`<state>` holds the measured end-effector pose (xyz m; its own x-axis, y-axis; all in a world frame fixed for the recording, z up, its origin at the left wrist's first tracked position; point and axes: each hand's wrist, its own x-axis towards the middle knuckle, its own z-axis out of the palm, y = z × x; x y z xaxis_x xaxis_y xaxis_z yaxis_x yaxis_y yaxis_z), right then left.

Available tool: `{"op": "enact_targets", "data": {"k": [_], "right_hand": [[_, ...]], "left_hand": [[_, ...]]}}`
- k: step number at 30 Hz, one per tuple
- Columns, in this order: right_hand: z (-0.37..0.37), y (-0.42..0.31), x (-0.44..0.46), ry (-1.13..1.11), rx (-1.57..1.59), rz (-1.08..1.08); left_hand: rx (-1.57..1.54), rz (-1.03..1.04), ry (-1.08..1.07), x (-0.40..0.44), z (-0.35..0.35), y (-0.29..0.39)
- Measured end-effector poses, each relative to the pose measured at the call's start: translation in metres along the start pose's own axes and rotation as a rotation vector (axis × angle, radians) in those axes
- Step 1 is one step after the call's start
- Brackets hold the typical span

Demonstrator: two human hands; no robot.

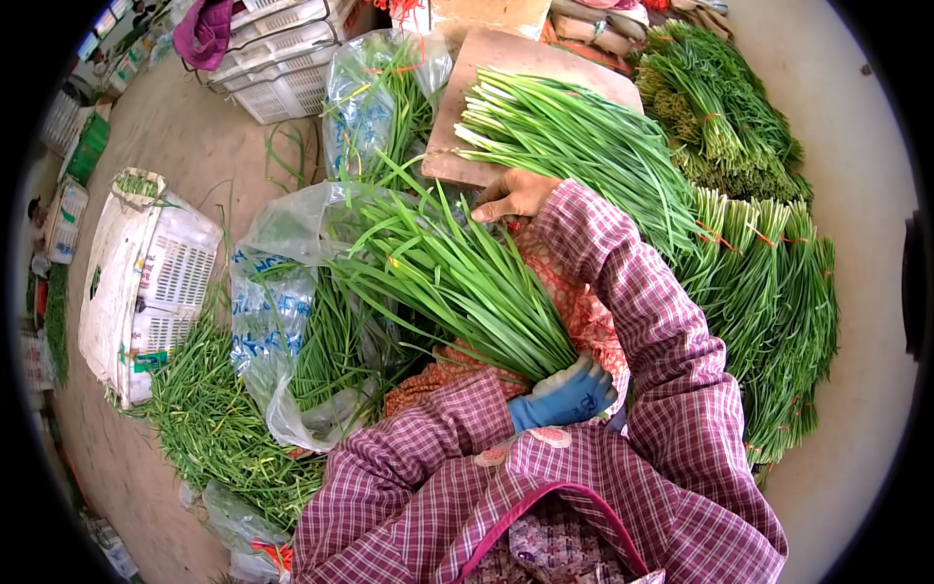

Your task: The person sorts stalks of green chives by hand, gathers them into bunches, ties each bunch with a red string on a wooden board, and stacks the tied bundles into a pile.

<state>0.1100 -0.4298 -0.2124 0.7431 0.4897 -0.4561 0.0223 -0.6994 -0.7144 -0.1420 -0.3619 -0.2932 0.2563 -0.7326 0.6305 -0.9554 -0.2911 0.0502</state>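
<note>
My left hand (564, 394), in a blue and white glove, is closed around the lower end of a bunch of garlic chives (467, 282). The long green leaves fan out away from me to the upper left, over my lap. My right hand (518, 198) is bare and hovers by the upper edge of the bunch. Its thumb and fingers are drawn together; whatever they pinch is too small to make out. Just beyond it, a loose heap of garlic chives (584, 146) lies on a brown board (452, 167), pale stem ends to the left.
Tied bundles of chives (769, 311) stand at the right, with more bundles (720, 107) behind. An open clear plastic bag (282, 389) with greens is at my left, beside loose trimmings (209, 419). White crates (175, 282) stand farther left; stacked crates (277, 88) are at the back.
</note>
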Motion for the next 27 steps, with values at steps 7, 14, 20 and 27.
{"op": "enact_targets", "data": {"k": [7, 14, 20, 27], "right_hand": [[0.011, 0.005, -0.001, 0.069, 0.173, -0.119], [0.02, -0.031, -0.01, 0.719, -0.137, -0.332], [0.009, -0.074, -0.007, 0.737, -0.163, -0.523], [0.039, -0.096, -0.044, 0.333, -0.3, -0.514]], "left_hand": [[0.009, 0.07, 0.008, -0.003, 0.002, -0.002], [0.0, 0.082, -0.052, -0.003, 0.0, 0.0], [0.092, 0.166, -0.089, -0.028, 0.036, 0.01], [0.22, 0.138, -0.03, -0.014, 0.021, 0.006]]}}
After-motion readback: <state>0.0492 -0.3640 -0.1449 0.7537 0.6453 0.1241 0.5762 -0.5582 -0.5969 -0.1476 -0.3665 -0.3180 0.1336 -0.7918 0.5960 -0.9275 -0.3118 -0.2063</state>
